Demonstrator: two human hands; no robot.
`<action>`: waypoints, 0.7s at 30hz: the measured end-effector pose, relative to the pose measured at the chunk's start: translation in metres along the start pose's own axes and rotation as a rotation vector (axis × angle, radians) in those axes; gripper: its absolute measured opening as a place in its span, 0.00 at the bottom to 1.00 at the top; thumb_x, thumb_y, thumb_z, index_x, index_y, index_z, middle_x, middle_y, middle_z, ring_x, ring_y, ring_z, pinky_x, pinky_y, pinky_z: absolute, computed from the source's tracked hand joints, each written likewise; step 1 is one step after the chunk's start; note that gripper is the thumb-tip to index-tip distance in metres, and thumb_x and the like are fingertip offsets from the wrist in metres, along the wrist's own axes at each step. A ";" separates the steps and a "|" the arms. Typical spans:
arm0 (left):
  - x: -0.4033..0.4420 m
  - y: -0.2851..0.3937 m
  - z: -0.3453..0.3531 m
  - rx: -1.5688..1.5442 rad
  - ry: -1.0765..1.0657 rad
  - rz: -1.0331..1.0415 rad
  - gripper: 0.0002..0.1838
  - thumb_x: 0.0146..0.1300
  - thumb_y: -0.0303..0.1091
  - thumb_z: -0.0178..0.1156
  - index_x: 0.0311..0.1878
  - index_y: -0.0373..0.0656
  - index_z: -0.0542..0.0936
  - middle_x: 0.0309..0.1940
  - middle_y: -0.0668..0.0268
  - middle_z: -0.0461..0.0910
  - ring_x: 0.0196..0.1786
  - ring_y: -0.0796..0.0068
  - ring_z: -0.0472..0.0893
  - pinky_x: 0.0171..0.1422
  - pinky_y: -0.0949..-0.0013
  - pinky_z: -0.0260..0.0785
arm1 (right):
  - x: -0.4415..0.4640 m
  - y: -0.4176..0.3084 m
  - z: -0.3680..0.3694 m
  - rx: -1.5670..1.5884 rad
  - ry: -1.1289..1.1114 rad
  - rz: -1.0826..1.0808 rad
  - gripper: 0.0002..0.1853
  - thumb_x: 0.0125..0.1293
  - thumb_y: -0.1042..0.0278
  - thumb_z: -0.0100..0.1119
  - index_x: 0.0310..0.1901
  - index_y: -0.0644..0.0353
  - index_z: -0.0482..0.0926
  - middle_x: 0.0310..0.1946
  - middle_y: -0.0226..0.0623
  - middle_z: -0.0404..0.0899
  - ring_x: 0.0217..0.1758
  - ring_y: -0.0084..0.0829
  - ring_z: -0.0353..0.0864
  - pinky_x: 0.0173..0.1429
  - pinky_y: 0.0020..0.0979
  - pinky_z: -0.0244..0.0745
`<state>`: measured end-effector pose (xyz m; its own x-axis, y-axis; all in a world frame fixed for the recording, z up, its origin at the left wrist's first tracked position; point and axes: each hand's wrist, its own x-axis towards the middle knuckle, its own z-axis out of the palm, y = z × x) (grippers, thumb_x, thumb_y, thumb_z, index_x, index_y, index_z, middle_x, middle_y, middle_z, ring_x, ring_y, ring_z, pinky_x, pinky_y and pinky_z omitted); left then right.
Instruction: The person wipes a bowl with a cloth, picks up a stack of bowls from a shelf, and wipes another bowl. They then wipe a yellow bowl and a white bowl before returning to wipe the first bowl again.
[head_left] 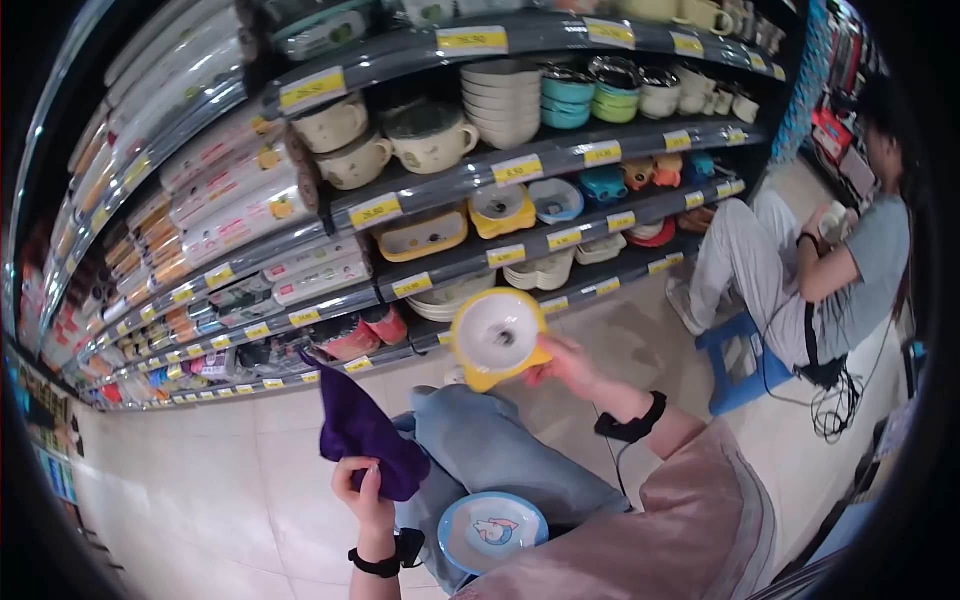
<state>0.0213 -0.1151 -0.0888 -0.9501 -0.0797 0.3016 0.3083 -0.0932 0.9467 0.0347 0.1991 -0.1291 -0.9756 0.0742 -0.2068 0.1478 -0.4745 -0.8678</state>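
My right hand (567,368) grips the edge of a yellow bowl (468,372) with a white inside and a dark picture at its bottom. The bowl is held up in front of the shelf, its inside facing me. In my left hand (362,492) a dark purple cloth (365,430) is bunched, one corner sticking upward. Cloth and bowl are apart. On my lap lies a round plate (460,543) with a light blue rim and a cartoon figure in its middle; neither hand touches it.
Shelves (590,155) hold stacked white bowls (502,105), lidded mugs (435,140), yellow dishes (425,238) and price tags. Rolled packages (240,220) fill the left side. At right, a person (850,250) sits on a blue stool (740,365), with cables (842,405) beside it. Pale tiles (200,480) form the floor.
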 end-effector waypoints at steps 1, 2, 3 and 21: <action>0.003 -0.010 -0.010 -0.025 -0.021 -0.055 0.04 0.45 0.26 0.53 0.25 0.37 0.74 0.26 0.65 0.74 0.32 0.77 0.71 0.41 0.75 0.61 | 0.015 -0.002 -0.016 -0.046 -0.004 -0.018 0.19 0.66 0.54 0.44 0.46 0.64 0.69 0.32 0.41 0.78 0.30 0.27 0.78 0.34 0.28 0.75; 0.005 -0.014 -0.013 -0.069 -0.088 -0.049 0.05 0.45 0.26 0.53 0.26 0.36 0.75 0.26 0.64 0.76 0.33 0.76 0.73 0.42 0.75 0.62 | 0.030 -0.007 -0.032 -0.091 -0.008 -0.041 0.18 0.66 0.56 0.44 0.47 0.64 0.68 0.33 0.42 0.77 0.32 0.29 0.79 0.36 0.30 0.75; 0.006 -0.021 -0.017 -0.097 -0.163 -0.092 0.05 0.45 0.27 0.54 0.26 0.36 0.76 0.26 0.63 0.77 0.34 0.75 0.74 0.43 0.75 0.63 | 0.045 -0.014 -0.044 -0.076 -0.005 -0.044 0.18 0.66 0.57 0.43 0.48 0.64 0.68 0.34 0.42 0.77 0.34 0.29 0.79 0.39 0.31 0.75; 0.009 -0.068 -0.034 -0.521 -0.143 -0.485 0.10 0.54 0.32 0.48 0.32 0.35 0.73 0.32 0.61 0.75 0.39 0.69 0.74 0.48 0.70 0.66 | 0.200 -0.089 -0.118 -0.169 -0.028 -0.018 0.16 0.64 0.57 0.49 0.43 0.63 0.68 0.32 0.40 0.76 0.33 0.29 0.78 0.40 0.29 0.75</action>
<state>-0.0064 -0.1429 -0.1544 -0.9715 0.2181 -0.0932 -0.2011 -0.5490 0.8113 -0.1545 0.3596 -0.1459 -0.9821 0.0562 -0.1798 0.1530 -0.3190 -0.9353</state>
